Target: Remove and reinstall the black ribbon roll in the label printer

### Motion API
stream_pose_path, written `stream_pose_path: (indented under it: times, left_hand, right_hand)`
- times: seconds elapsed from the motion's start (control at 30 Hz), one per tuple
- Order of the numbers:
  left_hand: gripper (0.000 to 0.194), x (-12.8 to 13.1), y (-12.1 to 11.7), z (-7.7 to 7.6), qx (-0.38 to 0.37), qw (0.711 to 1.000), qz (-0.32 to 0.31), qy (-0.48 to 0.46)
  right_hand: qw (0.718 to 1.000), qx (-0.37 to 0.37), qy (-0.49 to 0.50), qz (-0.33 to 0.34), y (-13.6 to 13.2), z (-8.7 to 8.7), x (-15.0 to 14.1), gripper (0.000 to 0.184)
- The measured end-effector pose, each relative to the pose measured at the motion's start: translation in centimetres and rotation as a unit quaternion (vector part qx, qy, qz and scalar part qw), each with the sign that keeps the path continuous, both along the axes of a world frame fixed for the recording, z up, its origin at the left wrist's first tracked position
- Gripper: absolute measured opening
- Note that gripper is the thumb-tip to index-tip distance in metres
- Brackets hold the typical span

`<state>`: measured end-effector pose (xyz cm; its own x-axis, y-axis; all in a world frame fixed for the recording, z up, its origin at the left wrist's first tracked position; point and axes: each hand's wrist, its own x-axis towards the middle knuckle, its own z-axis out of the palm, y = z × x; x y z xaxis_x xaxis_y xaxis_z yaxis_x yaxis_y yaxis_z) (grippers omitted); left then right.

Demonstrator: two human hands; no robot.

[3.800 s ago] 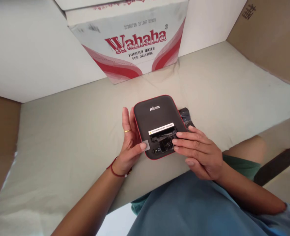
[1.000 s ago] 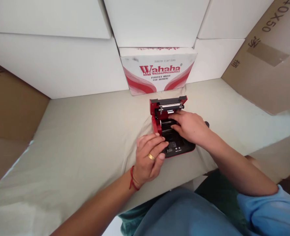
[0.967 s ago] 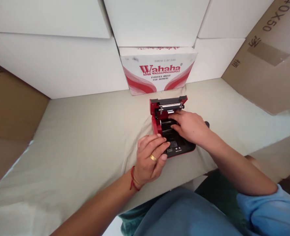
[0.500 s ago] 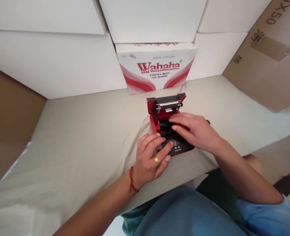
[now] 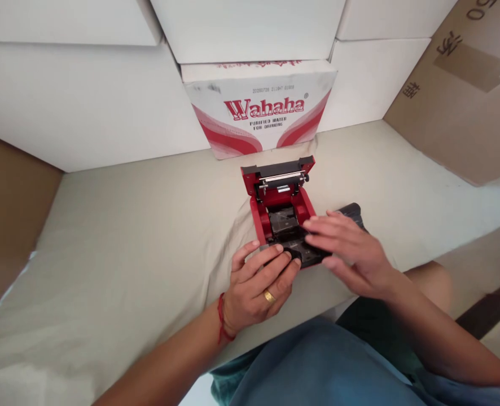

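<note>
A small red and black label printer (image 5: pixel 281 217) sits on the beige cloth, its lid (image 5: pixel 279 172) tipped up and back so the red inside and a metal roller show. My left hand (image 5: pixel 258 285) curls round the printer's near left corner, fingers bent on its front edge; it wears a gold ring and a red wrist thread. Over the printer's near right part hovers my right hand (image 5: pixel 351 254), fingers stretched flat and nothing in it. A black plastic wrapper (image 5: pixel 351 213) lies just behind that hand.
A white and red Wahaha water carton (image 5: pixel 261 107) stands right behind the printer among stacked white boxes (image 5: pixel 84 101). Brown cardboard boxes flank the surface at the right (image 5: pixel 457 96) and left (image 5: pixel 8 208). The cloth-covered surface (image 5: pixel 127 225) ends near my lap.
The printer's lid, closed 3.8 s ago, is now up. In the last second my right hand drew back out of the open compartment toward me. The left hand stays on the front corner.
</note>
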<state>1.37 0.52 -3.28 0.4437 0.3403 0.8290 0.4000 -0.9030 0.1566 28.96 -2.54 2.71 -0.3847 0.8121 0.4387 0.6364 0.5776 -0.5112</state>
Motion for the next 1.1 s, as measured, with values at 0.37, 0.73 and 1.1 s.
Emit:
stream_pose_path:
  times: [0.37,0.73,1.1]
  left_hand:
    - [0.032,-0.1,-0.4,-0.1,0.003,1.000,0.007,-0.005]
    - [0.024,0.3,-0.7,0.2,-0.002,0.999,0.033,-0.020]
    - [0.053,-2.2,2.1,-1.0,-0.130,0.987,-0.020,-0.092]
  right_hand:
    - [0.943,-0.152,0.255,-0.149,12.3,0.5,-2.2,0.075]
    - [0.983,-0.024,0.181,-0.017,4.8,-1.2,-0.7,0.051]
    - [0.994,-0.013,0.098,-0.043,3.4,-1.9,-0.9,0.037]
